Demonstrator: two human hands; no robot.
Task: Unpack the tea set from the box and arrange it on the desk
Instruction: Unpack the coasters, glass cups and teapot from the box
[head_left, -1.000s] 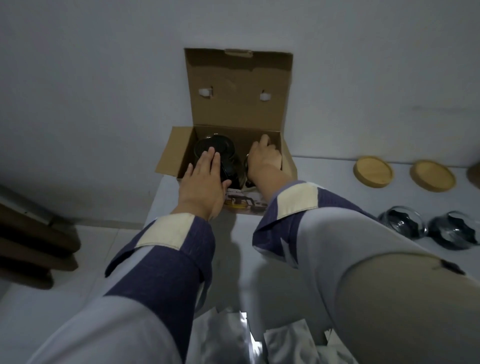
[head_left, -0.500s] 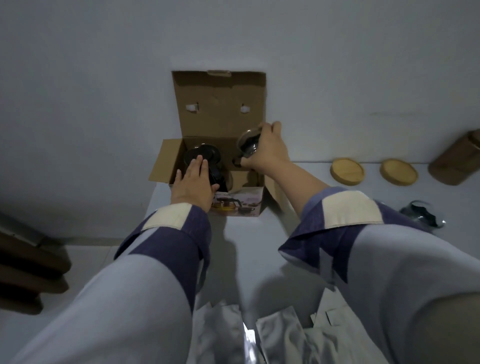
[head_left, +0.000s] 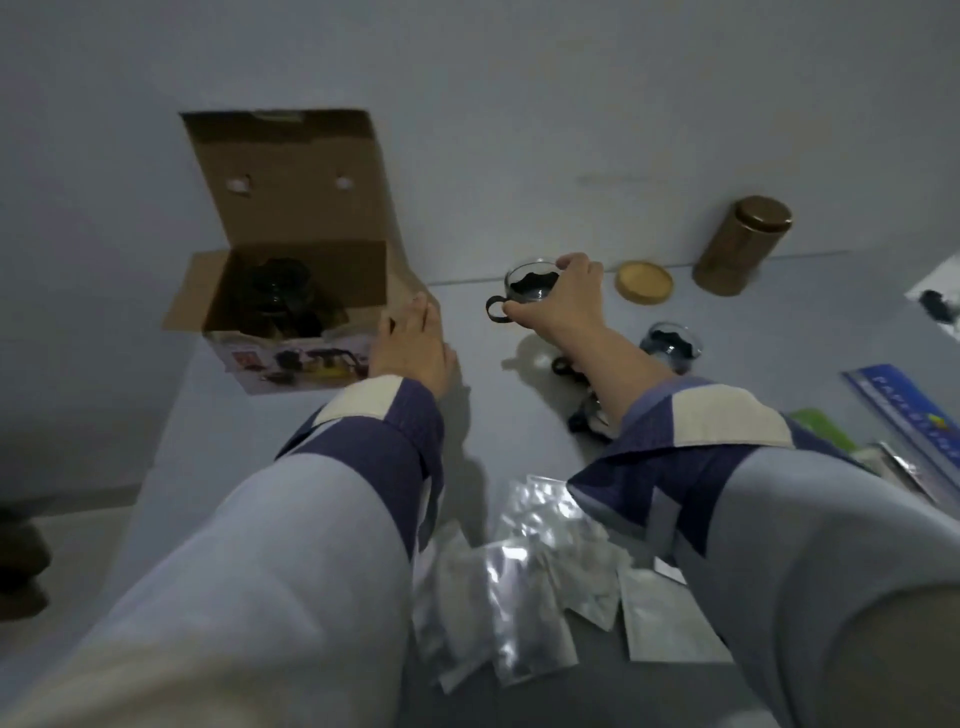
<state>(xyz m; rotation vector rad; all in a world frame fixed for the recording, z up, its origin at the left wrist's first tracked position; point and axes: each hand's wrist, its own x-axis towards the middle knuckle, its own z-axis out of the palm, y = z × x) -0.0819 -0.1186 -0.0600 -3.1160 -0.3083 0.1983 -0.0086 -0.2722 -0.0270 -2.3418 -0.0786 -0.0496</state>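
Note:
An open cardboard box (head_left: 291, 244) stands at the desk's back left with a dark glass teapot (head_left: 278, 299) inside. My left hand (head_left: 415, 345) rests with straight fingers against the box's right front corner. My right hand (head_left: 563, 296) grips a small glass cup (head_left: 524, 288) with a dark handle, held just above the desk to the right of the box. Another glass cup (head_left: 670, 348) stands further right, and a third dark cup (head_left: 584, 418) is partly hidden under my right forearm.
A round wooden coaster (head_left: 643, 281) and a brown tin canister (head_left: 740, 244) sit by the back wall. Several silvery plastic wrappers (head_left: 524, 571) lie near the front. A blue booklet (head_left: 914, 410) and green packet (head_left: 821, 428) lie at the right. The desk's left edge drops to the floor.
My right hand lifted a glass cup out of the box and carried it rightwards, down toward the desk. My left hand slid from the teapot to the box's right corner.

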